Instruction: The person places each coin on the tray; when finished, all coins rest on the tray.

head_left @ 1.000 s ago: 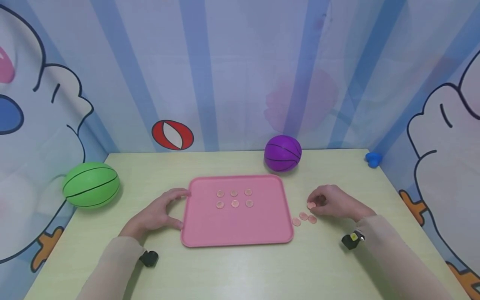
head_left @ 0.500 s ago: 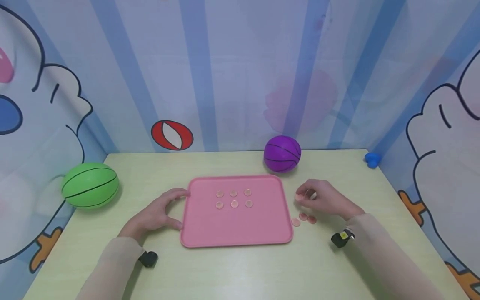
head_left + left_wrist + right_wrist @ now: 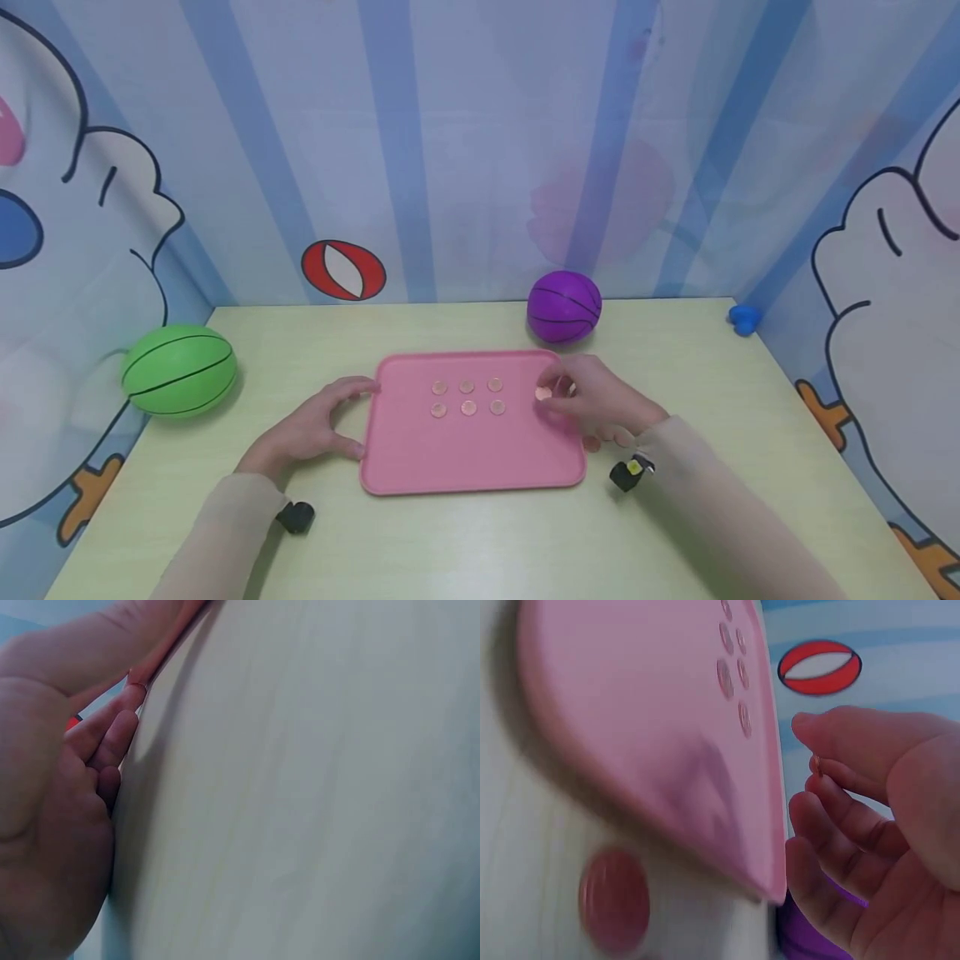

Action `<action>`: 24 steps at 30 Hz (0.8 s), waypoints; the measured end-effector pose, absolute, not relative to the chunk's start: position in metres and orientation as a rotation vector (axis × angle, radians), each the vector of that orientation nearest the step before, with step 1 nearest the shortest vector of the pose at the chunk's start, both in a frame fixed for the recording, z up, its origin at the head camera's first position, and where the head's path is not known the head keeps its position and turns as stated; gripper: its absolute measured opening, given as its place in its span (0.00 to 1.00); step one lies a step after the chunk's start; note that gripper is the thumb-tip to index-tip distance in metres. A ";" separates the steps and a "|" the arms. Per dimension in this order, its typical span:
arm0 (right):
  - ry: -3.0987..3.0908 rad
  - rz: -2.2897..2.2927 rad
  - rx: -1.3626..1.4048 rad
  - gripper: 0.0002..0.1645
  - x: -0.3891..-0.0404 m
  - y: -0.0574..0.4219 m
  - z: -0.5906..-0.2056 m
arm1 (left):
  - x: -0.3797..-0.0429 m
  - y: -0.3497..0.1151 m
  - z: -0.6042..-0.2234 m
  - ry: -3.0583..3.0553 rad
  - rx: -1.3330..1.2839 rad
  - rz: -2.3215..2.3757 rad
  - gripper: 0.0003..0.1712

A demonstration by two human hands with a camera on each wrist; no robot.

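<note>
The right hand [image 3: 600, 395], pinching a disc [image 3: 543, 393], has crossed the tray's [image 3: 472, 458] three-o'clock edge, nearing six discs [image 3: 468, 407]. Left hand [image 3: 311, 425], spread, touches nine o'clock.

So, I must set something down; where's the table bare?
Bare table: before the tray, between the sleeves; behind it, between green ball and purple ball; between that and the blue object. Crowded: the tray's sides: left hand at one, right hand with a disc, and loose discs, at the other.
</note>
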State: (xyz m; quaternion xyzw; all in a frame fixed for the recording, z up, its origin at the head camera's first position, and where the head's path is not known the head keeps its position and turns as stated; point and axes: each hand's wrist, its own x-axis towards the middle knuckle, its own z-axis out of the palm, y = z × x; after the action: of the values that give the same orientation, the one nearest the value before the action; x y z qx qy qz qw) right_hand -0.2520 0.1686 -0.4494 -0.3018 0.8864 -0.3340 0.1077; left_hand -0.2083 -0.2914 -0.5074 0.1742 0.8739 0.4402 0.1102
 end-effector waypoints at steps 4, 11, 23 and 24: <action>2.584 -0.970 -1.010 0.14 -0.250 0.143 -0.451 | -0.208 -0.292 -0.507 2.567 0.504 1.290 0.57; 2.612 -0.876 -1.108 0.13 -0.242 0.100 -0.456 | -0.207 -0.291 -0.506 2.561 0.496 1.305 0.56; 2.672 -0.693 -1.140 0.12 -0.227 0.047 -0.460 | -0.208 -0.291 -0.508 2.547 0.502 1.319 0.56; 2.679 -0.685 -1.140 0.12 -0.226 0.044 -0.461 | -0.208 -0.291 -0.508 2.547 0.503 1.318 0.56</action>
State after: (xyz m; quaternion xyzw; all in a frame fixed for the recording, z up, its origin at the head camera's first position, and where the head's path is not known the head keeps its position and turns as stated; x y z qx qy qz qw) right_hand -0.2258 0.0441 -0.4605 -0.3801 0.8931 -0.2282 0.0754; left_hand -0.2083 -0.2914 -0.5077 0.1715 0.8690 0.4498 0.1147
